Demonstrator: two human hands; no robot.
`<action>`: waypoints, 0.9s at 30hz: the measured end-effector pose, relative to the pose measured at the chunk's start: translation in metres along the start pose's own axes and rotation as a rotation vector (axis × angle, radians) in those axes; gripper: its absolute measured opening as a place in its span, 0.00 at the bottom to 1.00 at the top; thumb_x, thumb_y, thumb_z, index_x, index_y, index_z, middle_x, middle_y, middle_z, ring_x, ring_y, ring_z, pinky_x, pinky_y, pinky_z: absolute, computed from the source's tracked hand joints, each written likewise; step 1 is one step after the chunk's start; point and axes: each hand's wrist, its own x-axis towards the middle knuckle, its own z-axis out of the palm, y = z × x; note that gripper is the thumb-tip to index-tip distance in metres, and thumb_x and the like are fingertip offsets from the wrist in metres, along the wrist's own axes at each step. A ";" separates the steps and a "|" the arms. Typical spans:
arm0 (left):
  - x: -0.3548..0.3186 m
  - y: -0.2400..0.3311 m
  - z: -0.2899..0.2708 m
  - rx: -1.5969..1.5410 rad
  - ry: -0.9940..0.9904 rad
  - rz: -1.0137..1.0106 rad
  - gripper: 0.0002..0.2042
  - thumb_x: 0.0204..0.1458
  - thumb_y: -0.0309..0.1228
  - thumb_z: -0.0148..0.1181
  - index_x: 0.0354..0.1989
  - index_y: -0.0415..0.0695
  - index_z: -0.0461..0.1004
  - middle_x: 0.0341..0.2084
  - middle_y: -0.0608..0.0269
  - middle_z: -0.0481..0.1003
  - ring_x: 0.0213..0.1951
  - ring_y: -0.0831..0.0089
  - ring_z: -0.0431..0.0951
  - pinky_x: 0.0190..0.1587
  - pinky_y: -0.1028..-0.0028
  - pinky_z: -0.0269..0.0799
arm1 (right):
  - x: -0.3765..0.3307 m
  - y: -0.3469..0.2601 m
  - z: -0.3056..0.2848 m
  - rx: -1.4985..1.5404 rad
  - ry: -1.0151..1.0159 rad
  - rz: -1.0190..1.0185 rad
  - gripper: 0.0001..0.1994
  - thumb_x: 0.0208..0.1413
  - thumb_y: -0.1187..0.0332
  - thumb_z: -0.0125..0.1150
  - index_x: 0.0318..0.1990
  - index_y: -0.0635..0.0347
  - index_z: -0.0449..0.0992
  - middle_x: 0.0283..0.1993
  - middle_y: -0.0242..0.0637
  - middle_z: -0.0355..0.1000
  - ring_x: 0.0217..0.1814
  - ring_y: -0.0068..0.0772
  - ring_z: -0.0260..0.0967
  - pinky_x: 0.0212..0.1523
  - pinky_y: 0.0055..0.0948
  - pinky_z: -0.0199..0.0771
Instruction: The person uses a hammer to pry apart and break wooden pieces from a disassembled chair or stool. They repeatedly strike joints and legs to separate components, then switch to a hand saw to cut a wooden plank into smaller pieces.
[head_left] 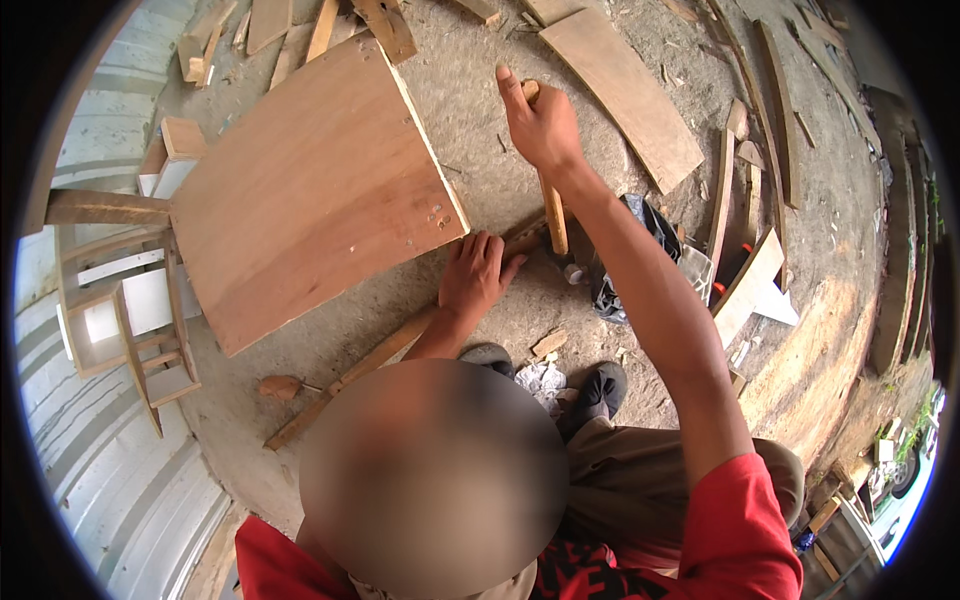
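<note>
My right hand (pixel 545 130) is raised and closed around a wooden handle (pixel 553 215), thumb pointing up. The handle slants down below my fist; I cannot make out whether a tool head is on it. My left hand (pixel 472 282) is lower, beside the near right corner of a large brown plywood panel (pixel 310 190). Its fingers curl over a long narrow wooden strip (pixel 365 370) that runs under the hand, with the thumb out to the right. The panel has pale edges and a few marks near that corner.
A black plastic bag (pixel 612 295) lies right of the handle. Beyond it rest a loose plywood sheet (pixel 630 100) and several wood offcuts. A small wooden frame with white panels (pixel 145 300) stands at left by a corrugated metal wall (pixel 100 440). My shoes (pixel 600 390) are close by.
</note>
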 end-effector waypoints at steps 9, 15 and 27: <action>0.002 0.002 -0.002 -0.097 -0.081 -0.072 0.19 0.58 0.46 0.61 0.40 0.41 0.69 0.35 0.56 0.70 0.40 0.59 0.75 0.44 0.62 0.72 | 0.015 -0.004 0.001 -0.091 -0.242 0.084 0.34 0.64 0.40 0.52 0.26 0.69 0.75 0.23 0.56 0.74 0.30 0.57 0.77 0.36 0.47 0.76; 0.004 0.001 -0.003 -0.199 -0.100 -0.077 0.20 0.58 0.43 0.62 0.44 0.37 0.69 0.39 0.50 0.71 0.43 0.53 0.74 0.49 0.58 0.71 | 0.027 0.008 0.024 -0.039 -0.308 0.032 0.34 0.64 0.37 0.50 0.23 0.64 0.72 0.18 0.43 0.68 0.23 0.38 0.66 0.27 0.41 0.69; -0.005 -0.001 0.004 -0.224 -0.163 -0.098 0.22 0.58 0.44 0.62 0.46 0.34 0.69 0.40 0.46 0.71 0.44 0.48 0.74 0.46 0.57 0.75 | 0.053 0.026 0.047 -0.054 -0.489 0.187 0.33 0.64 0.43 0.52 0.22 0.69 0.76 0.22 0.56 0.73 0.29 0.55 0.76 0.38 0.47 0.75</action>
